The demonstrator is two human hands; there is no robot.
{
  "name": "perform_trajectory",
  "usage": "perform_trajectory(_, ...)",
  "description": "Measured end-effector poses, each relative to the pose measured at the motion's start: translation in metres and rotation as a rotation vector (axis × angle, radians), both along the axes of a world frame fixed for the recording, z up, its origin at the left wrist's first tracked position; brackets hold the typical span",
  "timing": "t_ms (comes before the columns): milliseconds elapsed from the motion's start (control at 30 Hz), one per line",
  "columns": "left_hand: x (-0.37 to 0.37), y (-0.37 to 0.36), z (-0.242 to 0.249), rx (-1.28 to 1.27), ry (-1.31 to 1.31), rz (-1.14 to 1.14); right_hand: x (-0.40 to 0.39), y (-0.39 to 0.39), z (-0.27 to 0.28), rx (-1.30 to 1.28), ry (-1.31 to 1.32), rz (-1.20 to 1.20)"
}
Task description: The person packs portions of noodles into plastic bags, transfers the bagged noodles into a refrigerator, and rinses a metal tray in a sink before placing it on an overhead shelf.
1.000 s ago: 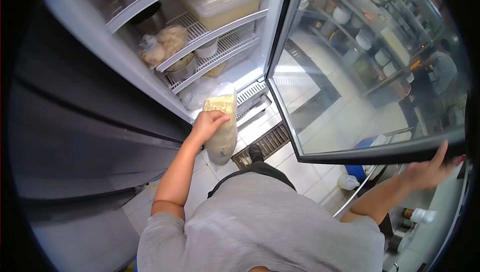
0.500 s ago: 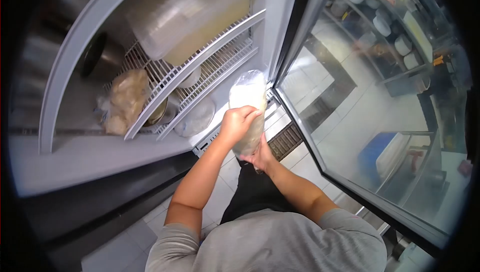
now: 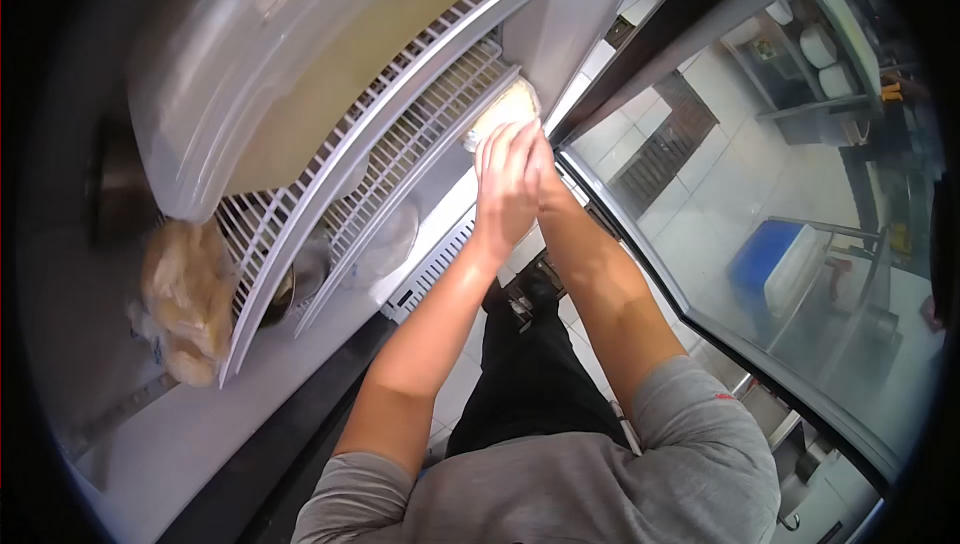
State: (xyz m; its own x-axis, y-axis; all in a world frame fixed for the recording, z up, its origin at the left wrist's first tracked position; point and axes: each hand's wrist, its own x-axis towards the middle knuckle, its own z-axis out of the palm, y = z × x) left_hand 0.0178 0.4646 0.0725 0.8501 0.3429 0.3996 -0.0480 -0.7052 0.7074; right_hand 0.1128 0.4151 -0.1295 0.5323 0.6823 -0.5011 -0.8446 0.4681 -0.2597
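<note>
Pale food in a clear plastic wrapping, a long whitish packet (image 3: 508, 109), is at the right end of the refrigerator's lower levels, its far part just inside. My left hand (image 3: 508, 179) lies over the near end of the packet with fingers curled on it. Close against it, my right hand (image 3: 547, 169) holds the packet from the right side, its fingers mostly hidden behind the left hand. Wire shelves (image 3: 400, 149) with pale front rails are just left of both hands.
A large translucent tub (image 3: 300, 64) of yellowish contents fills the upper shelf. A bagged tan item (image 3: 185, 304) lies at the left. The open glass door (image 3: 690, 194) stands to my right, with a blue and white container (image 3: 775, 259) seen through it.
Both hands have moved forward and up with the packet, from in front of my body to the shelves. My view has shifted closer to the refrigerator.
</note>
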Motion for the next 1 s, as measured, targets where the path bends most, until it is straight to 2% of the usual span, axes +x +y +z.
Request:
perform_trajectory(33,-0.01,-0.004,-0.003,0.052,-0.104,-0.005,0.007,0.0,-0.001,-0.039,0.027,0.007)
perform_trajectory(67,-0.028,-0.003,-0.017,0.005,0.006,-0.043,0.009,0.006,0.033,-0.221,0.034,-0.032)
perform_trajectory(133,-0.035,0.005,-0.07,-0.486,0.071,0.247,0.007,0.018,0.051,-0.611,0.114,-0.09)
perform_trajectory(167,-0.038,0.01,-0.085,-0.73,0.111,0.399,0.0,0.022,0.046,-0.602,0.064,-0.059)
perform_trajectory(233,-0.017,0.035,-0.073,-1.385,0.112,0.503,-0.006,0.032,0.045,-0.578,-0.052,0.003)
perform_trajectory(267,-0.007,0.042,-0.071,-1.432,0.095,0.463,-0.001,0.045,0.051,-0.684,-0.004,-0.04)
perform_trajectory(367,0.018,0.052,-0.078,-1.363,0.113,0.255,0.039,0.065,0.031,-0.582,-0.122,0.02)
perform_trajectory(400,0.024,0.051,-0.081,-1.225,0.192,0.221,0.052,0.067,0.03,-0.575,-0.187,-0.024)
perform_trajectory(500,0.046,0.05,-0.087,-1.176,0.257,0.375,0.055,0.063,0.023,-0.58,-0.111,-0.047)
perform_trajectory(533,0.045,0.065,-0.123,-1.148,0.3,0.527,0.053,0.06,0.001,-0.501,-0.078,-0.013)
perform_trajectory(567,0.048,0.073,-0.11,-1.318,0.142,0.571,0.049,0.054,-0.023,-0.478,-0.098,0.064)
perform_trajectory(633,0.052,0.083,-0.075,-1.64,-0.192,0.649,0.032,0.057,0.024,-0.587,0.115,0.097)
perform_trajectory(667,0.055,0.092,-0.07,-1.706,-0.276,0.663,0.028,0.055,0.029,-0.552,0.129,0.086)
perform_trajectory(733,0.064,0.101,-0.08,-1.676,-0.303,0.641,0.026,0.054,0.038,-0.481,0.155,0.063)
perform_trajectory(833,0.077,0.105,-0.103,-1.572,-0.291,0.585,0.024,0.048,0.062,-0.589,0.12,0.069)
perform_trajectory(933,0.076,0.109,-0.111,-1.548,-0.294,0.573,0.026,0.039,0.069,-0.595,-0.038,0.041)
perform_trajectory(1000,0.076,0.112,-0.111,-1.538,-0.292,0.568,0.013,0.039,0.081,-0.794,-0.763,-0.217)
